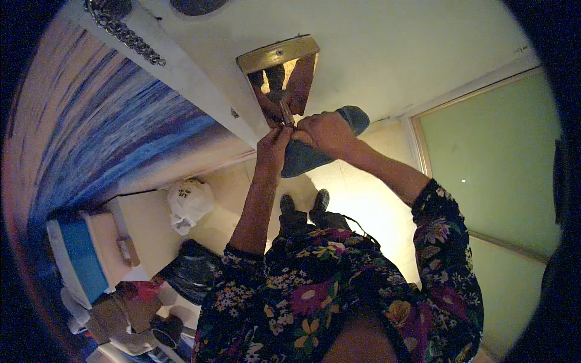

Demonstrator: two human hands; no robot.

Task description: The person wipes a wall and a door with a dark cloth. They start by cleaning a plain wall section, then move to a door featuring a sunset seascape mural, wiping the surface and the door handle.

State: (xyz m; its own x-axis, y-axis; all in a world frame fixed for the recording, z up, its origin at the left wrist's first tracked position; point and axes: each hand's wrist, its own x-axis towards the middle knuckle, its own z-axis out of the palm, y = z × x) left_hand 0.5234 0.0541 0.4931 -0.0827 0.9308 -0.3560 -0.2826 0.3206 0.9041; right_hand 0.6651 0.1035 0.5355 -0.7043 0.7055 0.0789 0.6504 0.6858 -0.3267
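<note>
In front of a small brass-coloured mirrored panel (pixel 283 77) on the wall, my two hands are close together. My left hand (pixel 273 143) pinches a small narrow, shiny piece (pixel 287 114) at its lower end; whether it is metal or clear plastic cannot be told. My right hand (pixel 327 134) is closed on a blue denim-like cloth item (pixel 304 159), which sticks out on both sides of that hand. Part of the cloth lies behind my left fingers. My arms and fingers are mirrored in the panel.
A metal chain (pixel 131 41) hangs at the upper left. Left of my feet are a white plastic bag (pixel 190 202), a black bag (pixel 193 267) and a pale cabinet (pixel 147 227). Green panels (pixel 490 159) in a frame stand at the right.
</note>
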